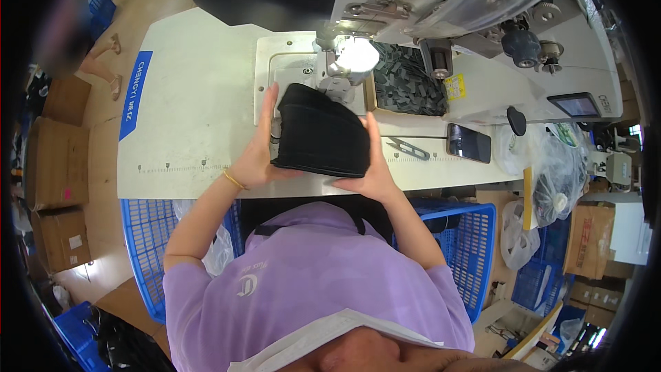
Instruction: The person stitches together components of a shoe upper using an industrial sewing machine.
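The shirt is light purple, with short sleeves and a white print. A thin gold bracelet rings the left wrist. The mask is white.

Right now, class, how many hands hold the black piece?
2: the left hand on the left side of the black piece, the right hand on its right. Each is partly hidden; no third hand shows there.

1. The left hand and right hand hold a black fabric piece between them, fingers along its sides.
2. It is just in front of the sewing machine's bright lamp.
3. To its right, snips and a phone lie on the pale surface.
4. Small dark strips fill a box behind them.
5. Blue baskets flank the person.
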### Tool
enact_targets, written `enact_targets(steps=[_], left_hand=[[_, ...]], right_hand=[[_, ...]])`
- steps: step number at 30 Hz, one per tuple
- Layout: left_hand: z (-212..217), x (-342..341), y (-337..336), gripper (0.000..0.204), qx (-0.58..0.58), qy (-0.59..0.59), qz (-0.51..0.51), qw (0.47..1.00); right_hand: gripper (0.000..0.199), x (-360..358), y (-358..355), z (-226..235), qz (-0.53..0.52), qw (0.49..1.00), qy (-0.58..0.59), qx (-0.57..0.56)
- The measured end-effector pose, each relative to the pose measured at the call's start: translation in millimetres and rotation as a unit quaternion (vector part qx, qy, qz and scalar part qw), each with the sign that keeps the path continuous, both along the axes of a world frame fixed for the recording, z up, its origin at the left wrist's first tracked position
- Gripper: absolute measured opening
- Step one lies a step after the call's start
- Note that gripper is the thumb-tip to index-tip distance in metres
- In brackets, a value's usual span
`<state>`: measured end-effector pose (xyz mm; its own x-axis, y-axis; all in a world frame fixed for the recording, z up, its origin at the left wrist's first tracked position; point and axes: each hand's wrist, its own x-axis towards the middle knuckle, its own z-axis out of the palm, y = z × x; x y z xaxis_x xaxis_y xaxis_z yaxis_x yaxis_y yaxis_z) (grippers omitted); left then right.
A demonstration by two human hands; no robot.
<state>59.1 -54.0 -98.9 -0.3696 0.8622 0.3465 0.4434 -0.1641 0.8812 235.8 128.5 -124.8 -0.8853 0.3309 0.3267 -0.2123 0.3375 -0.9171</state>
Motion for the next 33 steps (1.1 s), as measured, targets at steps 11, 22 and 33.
enact_targets(steps=[11, 22, 33], left_hand=[[-1, -1, -3, 0.101, -0.027, 0.143, -0.009, 0.989], [49, -1, 26, 0.054, -0.371, -0.03, 0.142, 0.917], [50, 5, 32, 0.038, -0.03, 0.343, 0.231, 0.91]], right_hand=[[0.106, 7, 8, 28, 0.027, 0.973, -0.094, 0.208], [0.011, -38, 130, 36, -0.287, 0.88, -0.11, 0.363], [0.006, -50, 119, 37, -0.353, 0.839, -0.049, 0.411]])
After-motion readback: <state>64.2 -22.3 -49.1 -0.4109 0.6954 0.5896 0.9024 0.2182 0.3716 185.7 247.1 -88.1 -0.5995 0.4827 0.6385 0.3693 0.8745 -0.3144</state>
